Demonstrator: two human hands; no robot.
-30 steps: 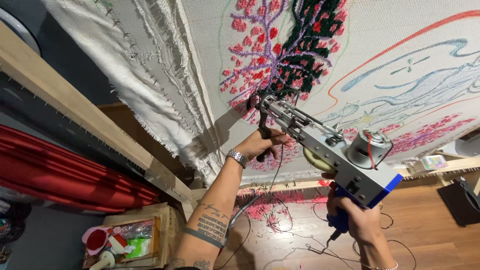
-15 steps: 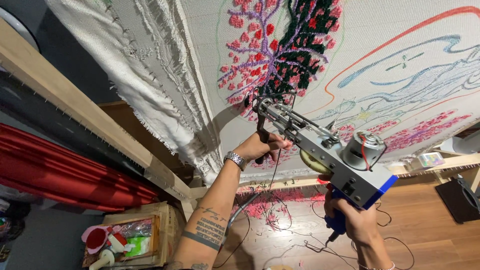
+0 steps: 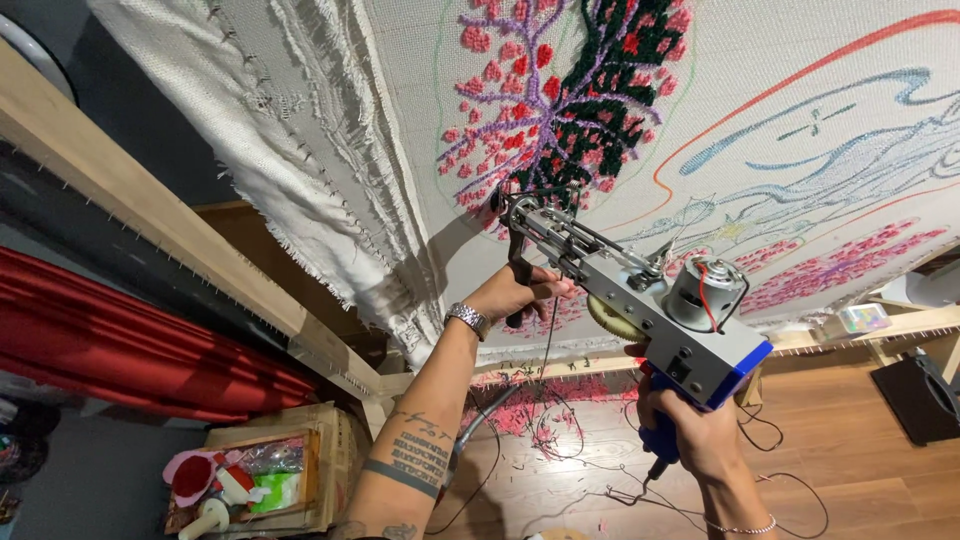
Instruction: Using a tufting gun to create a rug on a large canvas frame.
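Note:
A tufting gun (image 3: 650, 305) with a grey metal body, a small motor and a blue handle points at a white cloth (image 3: 760, 90) stretched on a wooden frame (image 3: 150, 225). My left hand (image 3: 515, 290), with a wristwatch, grips the gun's black front handle. My right hand (image 3: 690, 435) wraps the blue rear grip from below. The gun's tip sits at the lower edge of a tufted tree of pink, purple and dark green yarn (image 3: 580, 90). Drawn outlines and pink tufted patches (image 3: 830, 265) cover the cloth to the right.
Yarn scraps and cables (image 3: 560, 440) lie on the wooden floor. A cardboard box (image 3: 270, 470) with small objects stands at lower left beside a red curtain (image 3: 120, 340). A black box (image 3: 920, 400) sits at the right edge.
The view has shifted slightly, and the gun with both hands has moved a little up and left along the cloth. Both grips are unchanged.

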